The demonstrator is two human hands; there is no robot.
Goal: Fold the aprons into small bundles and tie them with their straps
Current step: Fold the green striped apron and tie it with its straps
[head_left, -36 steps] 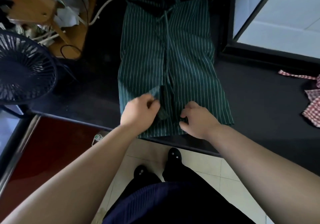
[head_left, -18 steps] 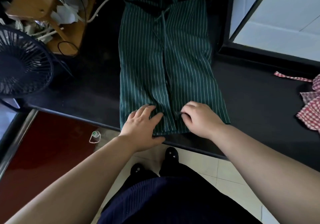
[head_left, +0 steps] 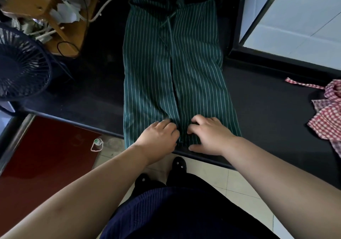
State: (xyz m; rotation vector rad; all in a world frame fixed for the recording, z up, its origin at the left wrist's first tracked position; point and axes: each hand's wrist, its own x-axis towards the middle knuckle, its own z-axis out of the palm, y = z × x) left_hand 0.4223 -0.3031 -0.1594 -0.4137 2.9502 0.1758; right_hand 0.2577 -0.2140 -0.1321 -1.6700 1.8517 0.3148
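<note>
Green striped apron (head_left: 156,82) centre frame on black counter (head_left: 267,109), sides folded in, long narrow strip. Left hand (head_left: 158,137) flat on near hem, lower centre, gripping nothing. Right hand (head_left: 210,137) beside it, fingers bent on cloth; pinch or mere press, cannot tell. Step, by my read: start of bundling from near hem. Next move: catch hem evenly, turn it away, tight. Red checked apron (head_left: 328,120) far right.
</note>
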